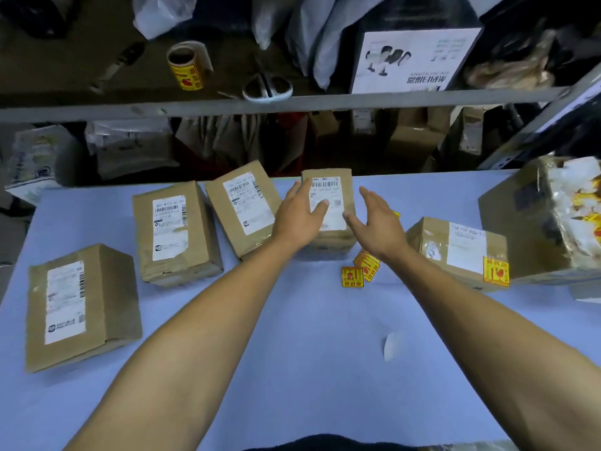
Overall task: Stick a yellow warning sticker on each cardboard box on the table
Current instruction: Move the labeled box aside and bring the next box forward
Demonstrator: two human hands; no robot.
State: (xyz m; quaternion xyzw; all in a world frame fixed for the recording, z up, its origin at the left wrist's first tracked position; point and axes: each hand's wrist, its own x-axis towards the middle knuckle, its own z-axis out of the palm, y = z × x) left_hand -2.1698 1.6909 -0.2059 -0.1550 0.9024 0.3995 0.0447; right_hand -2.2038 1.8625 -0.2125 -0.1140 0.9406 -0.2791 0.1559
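Note:
Several cardboard boxes with white shipping labels lie on the blue table (pixel 309 336). My left hand (pixel 300 213) lies open on the left side of the middle box (pixel 335 183), fingers straight over its label. My right hand (pixel 375 219) hovers open just right of that box; whether it touches is unclear. Loose yellow warning stickers (pixel 353 276) lie on the table below my right wrist. The box on the right (pixel 455 249) carries a yellow sticker (pixel 495 271) at its near corner. Three boxes to the left (pixel 83 304) (pixel 175 232) (pixel 242 209) show only white labels.
A big taped carton (pixel 540 219) stands at the table's right edge. On the shelf (pixel 292 100) behind are a roll of yellow stickers (pixel 187 65), scissors (pixel 268 86) and a white printed box (pixel 413 60). A white backing scrap (pixel 390 346) lies on the near table.

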